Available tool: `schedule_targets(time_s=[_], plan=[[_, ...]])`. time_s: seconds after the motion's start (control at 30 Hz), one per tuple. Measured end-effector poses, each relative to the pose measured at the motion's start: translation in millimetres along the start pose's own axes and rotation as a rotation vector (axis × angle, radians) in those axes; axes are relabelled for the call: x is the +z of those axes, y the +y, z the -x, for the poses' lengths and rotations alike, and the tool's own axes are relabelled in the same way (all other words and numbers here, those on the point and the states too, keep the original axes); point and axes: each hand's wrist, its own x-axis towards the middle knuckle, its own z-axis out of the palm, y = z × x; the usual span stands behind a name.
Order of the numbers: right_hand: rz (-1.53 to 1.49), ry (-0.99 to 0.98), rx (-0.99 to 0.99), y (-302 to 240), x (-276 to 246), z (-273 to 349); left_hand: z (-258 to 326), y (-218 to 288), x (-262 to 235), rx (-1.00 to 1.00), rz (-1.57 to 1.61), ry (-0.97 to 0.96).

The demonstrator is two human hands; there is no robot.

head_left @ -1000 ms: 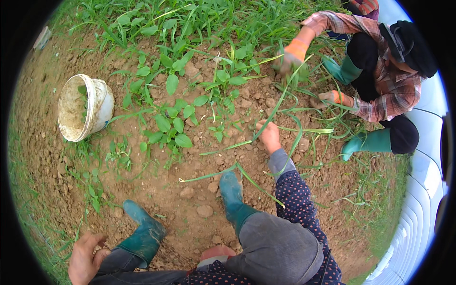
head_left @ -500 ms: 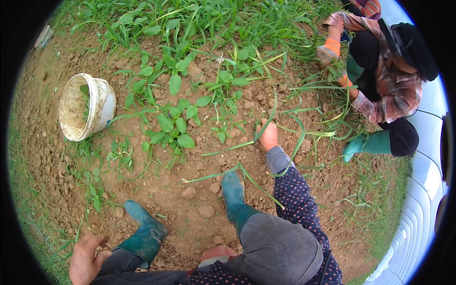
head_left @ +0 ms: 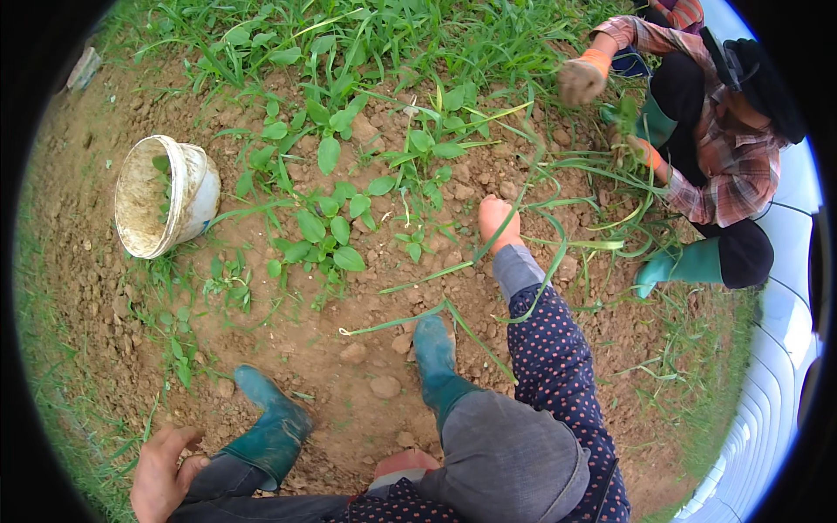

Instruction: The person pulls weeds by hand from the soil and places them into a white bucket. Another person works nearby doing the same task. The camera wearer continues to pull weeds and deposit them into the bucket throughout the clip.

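Note:
My right hand (head_left: pixel 499 223) reaches out over the brown soil at the centre, its fingers closed in a fist. Whatever it may hold is hidden beneath the fingers. Long green leaf blades (head_left: pixel 549 253) arch across and around that wrist, and a small broad-leaved seedling (head_left: pixel 414 242) grows to its left. At the lower left, my left hand (head_left: pixel 166 471) is beside my left knee, holding nothing, with loosely bent fingers and the thumb apart.
A dirt-stained white bucket (head_left: pixel 196 196) with a leaf inside lies tilted on the left. Broad-leaved plants (head_left: pixel 323 231) stand mid-bed, dense grass (head_left: pixel 375 44) behind. A co-worker (head_left: pixel 715 131) in orange-cuffed gloves squats at right, clutching greens. My green boots (head_left: pixel 436 353) rest on the soil.
My right hand has shifted slightly up and away and now shows as a rounded fist. The co-worker's one glove has moved left, apart from the other. My left hand stays by the knee.

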Motion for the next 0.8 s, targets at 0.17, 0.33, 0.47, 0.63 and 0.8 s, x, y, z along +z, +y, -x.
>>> schedule_targets(time_s=[0.17, 0.33, 0.47, 0.63, 0.8], plan=[[-0.244, 0.007, -0.148, 0, -24, 2, 0, 0, -2, -0.012, 0.005, -0.004], [-0.506, 0.015, -0.381, -27, -54, -28, -1, -1, -3, -0.050, -0.004, -0.040], [-0.084, -0.183, -0.413, -58, -54, -54, 0, -2, -4, 0.011, 0.001, -0.003], [-0.151, -0.258, -0.357, -81, -49, -64, -3, -4, -3, -0.053, 0.019, -0.009], [-0.114, -0.309, -0.293, -82, -51, -69, -5, -5, -6, -0.047, 0.005, -0.040]])
